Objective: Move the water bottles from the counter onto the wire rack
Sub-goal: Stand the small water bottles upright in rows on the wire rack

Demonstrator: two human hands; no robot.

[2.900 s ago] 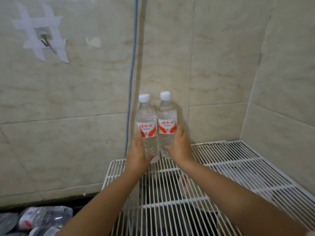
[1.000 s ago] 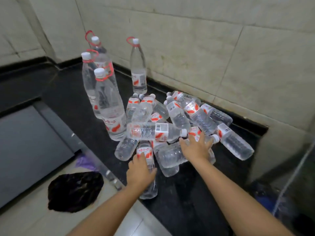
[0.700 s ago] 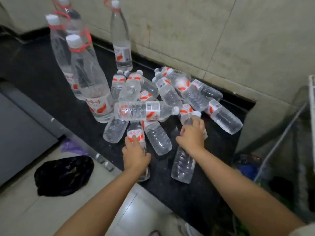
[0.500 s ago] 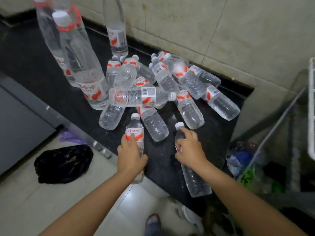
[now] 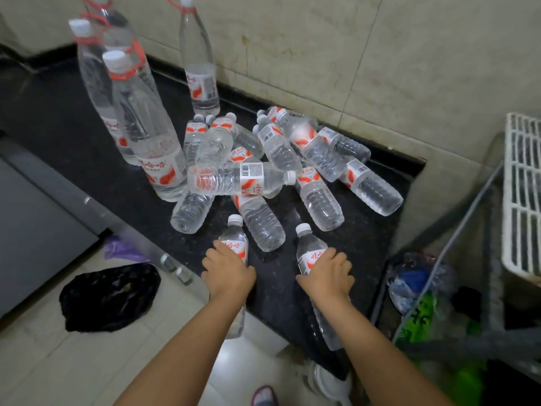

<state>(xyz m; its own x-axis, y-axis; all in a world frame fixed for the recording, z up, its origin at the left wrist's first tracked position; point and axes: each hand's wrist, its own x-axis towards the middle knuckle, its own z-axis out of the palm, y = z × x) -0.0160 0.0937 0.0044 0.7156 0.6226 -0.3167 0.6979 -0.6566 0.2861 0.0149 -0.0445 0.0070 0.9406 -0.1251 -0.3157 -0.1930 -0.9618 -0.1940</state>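
My left hand (image 5: pixel 227 272) grips a small clear water bottle (image 5: pixel 234 241) with a red and white label, lifted near the front edge of the black counter (image 5: pixel 73 142). In my right hand (image 5: pixel 328 273) is a second small bottle (image 5: pixel 310 250), also raised, cap pointing away from me. Behind them a pile of several small bottles (image 5: pixel 263 174) lies on the counter. A corner of the white wire rack (image 5: pixel 522 194) shows at the right edge.
Several tall bottles (image 5: pixel 140 124) with red neck rings stand at the back left of the counter. A black bag (image 5: pixel 108 294) lies on the tiled floor below. Under the rack sit plastic bags and green packaging (image 5: pixel 421 303). Tiled wall behind.
From the rack, where two bottles were stood, I turned to the counter. Each hand took a small bottle from the pile and has drawn it back toward me and up.
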